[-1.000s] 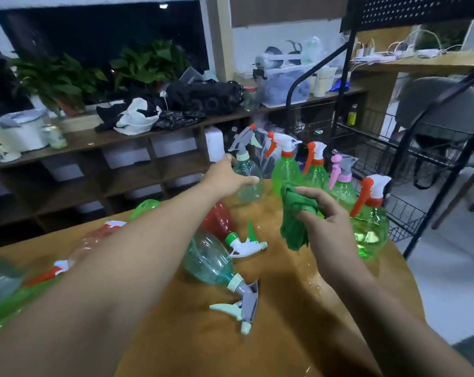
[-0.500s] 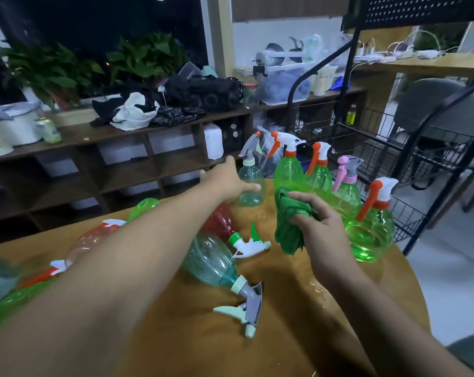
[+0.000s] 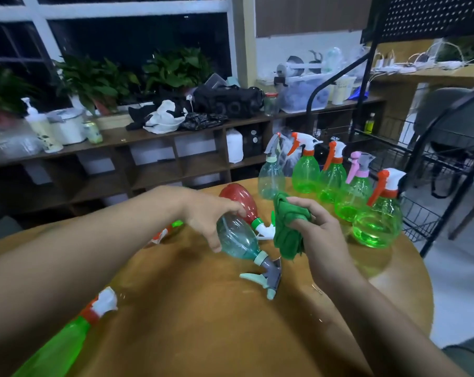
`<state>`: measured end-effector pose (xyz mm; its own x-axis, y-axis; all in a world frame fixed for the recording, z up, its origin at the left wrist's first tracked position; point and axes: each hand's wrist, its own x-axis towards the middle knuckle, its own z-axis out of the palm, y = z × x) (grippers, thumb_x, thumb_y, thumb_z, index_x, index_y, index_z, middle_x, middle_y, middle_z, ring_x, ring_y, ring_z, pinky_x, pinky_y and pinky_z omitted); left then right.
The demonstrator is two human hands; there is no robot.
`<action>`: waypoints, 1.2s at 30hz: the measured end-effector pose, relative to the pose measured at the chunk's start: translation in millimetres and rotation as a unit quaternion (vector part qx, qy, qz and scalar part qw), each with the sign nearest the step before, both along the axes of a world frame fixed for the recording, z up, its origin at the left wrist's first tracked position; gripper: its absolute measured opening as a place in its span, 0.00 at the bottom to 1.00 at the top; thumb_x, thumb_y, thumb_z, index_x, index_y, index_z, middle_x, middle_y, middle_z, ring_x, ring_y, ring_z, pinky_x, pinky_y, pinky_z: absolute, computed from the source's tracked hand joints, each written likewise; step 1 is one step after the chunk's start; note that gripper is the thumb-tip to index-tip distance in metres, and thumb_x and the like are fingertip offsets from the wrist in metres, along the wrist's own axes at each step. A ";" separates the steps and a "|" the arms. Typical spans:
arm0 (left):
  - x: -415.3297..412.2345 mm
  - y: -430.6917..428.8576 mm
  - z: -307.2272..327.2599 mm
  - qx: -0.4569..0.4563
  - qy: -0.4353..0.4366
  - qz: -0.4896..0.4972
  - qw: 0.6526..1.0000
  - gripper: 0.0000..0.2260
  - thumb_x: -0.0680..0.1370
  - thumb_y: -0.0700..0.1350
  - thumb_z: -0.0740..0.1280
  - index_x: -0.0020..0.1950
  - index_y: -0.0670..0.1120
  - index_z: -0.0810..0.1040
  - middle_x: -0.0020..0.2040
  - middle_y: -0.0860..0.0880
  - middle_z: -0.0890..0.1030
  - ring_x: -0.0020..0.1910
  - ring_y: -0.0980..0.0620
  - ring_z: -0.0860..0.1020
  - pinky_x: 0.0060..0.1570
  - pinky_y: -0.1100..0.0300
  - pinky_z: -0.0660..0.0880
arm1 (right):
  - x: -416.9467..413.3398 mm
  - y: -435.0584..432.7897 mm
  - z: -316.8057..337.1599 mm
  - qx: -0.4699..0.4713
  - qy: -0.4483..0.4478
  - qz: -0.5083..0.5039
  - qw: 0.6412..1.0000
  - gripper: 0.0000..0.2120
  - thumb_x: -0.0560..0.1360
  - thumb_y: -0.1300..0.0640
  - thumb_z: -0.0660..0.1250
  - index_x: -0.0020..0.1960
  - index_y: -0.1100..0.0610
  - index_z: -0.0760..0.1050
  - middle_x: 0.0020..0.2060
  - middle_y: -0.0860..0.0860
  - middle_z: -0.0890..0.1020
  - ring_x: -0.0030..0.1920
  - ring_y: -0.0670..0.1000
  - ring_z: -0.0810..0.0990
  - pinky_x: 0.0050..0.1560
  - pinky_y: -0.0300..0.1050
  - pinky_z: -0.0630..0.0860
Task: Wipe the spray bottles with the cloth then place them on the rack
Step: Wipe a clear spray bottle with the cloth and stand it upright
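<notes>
At the table's (image 3: 203, 322) centre the left hand (image 3: 211, 216) grips the teal bottle (image 3: 238, 238) round its body, fingers curled over the top and thumb beneath. The bottle lies slanted, base toward 11 o'clock and grey trigger head (image 3: 271, 273) low toward 5 o'clock; whether the body rests on the wood I cannot tell. Just beside it, at 3 o'clock, the right hand (image 3: 323, 232) holds the bunched green cloth (image 3: 287, 229), fingers wrapped round the wad, loose folds hanging near the bottle's neck. Whether cloth and bottle touch I cannot tell. Directly behind the teal bottle, at 12 o'clock, a red bottle (image 3: 238, 200) lies on its side, its white trigger pointing toward the cloth. Five bottles stand upright in a curved line from 1 to 3 o'clock along the table's far edge: a clear bottle (image 3: 271, 180), then four green ones, the third with a pink trigger (image 3: 352, 167), the others orange. At 7 o'clock another green bottle (image 3: 53, 346) lies flat, its white head toward the centre. The black wire rack (image 3: 420, 213) stands off the table at 3 o'clock, just beyond the upright bottles.
</notes>
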<state>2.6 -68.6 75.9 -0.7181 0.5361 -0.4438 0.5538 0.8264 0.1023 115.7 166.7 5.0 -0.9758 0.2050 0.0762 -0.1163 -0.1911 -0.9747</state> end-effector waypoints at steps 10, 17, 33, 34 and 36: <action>77.0 -49.9 -45.7 0.114 0.152 0.106 0.976 0.35 0.67 0.58 0.82 0.68 0.52 0.70 0.59 0.55 0.78 0.55 0.52 0.79 0.55 0.54 0.78 | 38.0 -45.8 -3.6 -0.025 0.020 0.052 0.998 0.23 0.79 0.74 0.63 0.56 0.49 0.86 0.48 0.50 0.88 0.41 0.49 0.87 0.37 0.50 0.84; 161.0 -83.1 -83.8 0.277 0.261 0.301 0.874 0.38 0.63 0.64 0.80 0.67 0.54 0.69 0.60 0.56 0.77 0.57 0.51 0.79 0.60 0.52 0.78 | 59.9 -92.1 -19.8 -0.019 0.090 0.068 0.993 0.24 0.77 0.76 0.63 0.58 0.51 0.85 0.50 0.44 0.88 0.50 0.47 0.85 0.50 0.48 0.83; 237.4 -77.6 -125.4 0.539 0.365 0.409 0.640 0.28 0.67 0.62 0.81 0.62 0.62 0.74 0.58 0.58 0.82 0.57 0.57 0.81 0.59 0.50 0.80 | 104.8 -126.4 -59.3 0.143 0.229 0.069 0.960 0.29 0.70 0.67 0.65 0.62 0.41 0.83 0.67 0.40 0.79 0.72 0.49 0.77 0.74 0.56 0.75; 238.0 -75.8 -127.0 0.529 0.375 0.402 0.647 0.30 0.67 0.63 0.81 0.64 0.62 0.73 0.60 0.59 0.80 0.59 0.57 0.80 0.61 0.51 0.79 | 104.5 -126.9 -59.6 0.143 0.229 0.073 0.960 0.29 0.70 0.67 0.65 0.63 0.41 0.83 0.67 0.39 0.79 0.72 0.50 0.77 0.74 0.57 0.75; 241.0 -69.2 -127.5 0.532 0.380 0.383 0.652 0.32 0.67 0.63 0.81 0.67 0.61 0.72 0.62 0.59 0.78 0.62 0.58 0.78 0.64 0.52 0.77 | 104.0 -127.3 -61.2 0.145 0.229 0.089 0.959 0.28 0.72 0.67 0.66 0.64 0.40 0.82 0.68 0.41 0.79 0.73 0.51 0.77 0.74 0.58 0.74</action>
<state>243.6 -137.8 -51.6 -0.7516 -0.3958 0.5277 0.2450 0.5753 0.7804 219.7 39.4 -56.2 -0.8443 -0.0555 0.5331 -0.5348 0.0231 -0.8446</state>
